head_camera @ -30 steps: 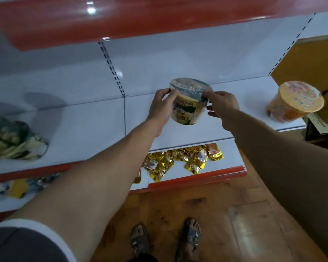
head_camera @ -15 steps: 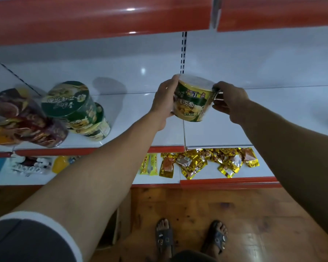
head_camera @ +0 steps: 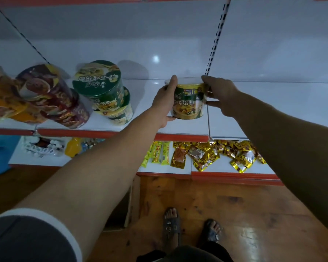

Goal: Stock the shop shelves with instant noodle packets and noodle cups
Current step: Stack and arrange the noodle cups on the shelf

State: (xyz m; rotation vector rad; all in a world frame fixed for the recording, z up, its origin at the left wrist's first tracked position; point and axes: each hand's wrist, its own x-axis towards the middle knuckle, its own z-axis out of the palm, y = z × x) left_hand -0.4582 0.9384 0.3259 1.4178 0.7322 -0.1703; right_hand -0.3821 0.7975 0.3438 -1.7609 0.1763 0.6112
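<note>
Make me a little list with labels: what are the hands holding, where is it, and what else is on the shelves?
held thing: noodle cup, green and yellow
left hand: on the cup's left side
right hand: on the cup's right side
place: white shelf, near its front edge
on shelf or lifted: cannot tell
neighbours: stacked green cups, dark red cups to the left
lower shelf: yellow snack packets

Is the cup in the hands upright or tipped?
Upright: the noodle cup has its lid up and base on the shelf, between both hands.
</note>
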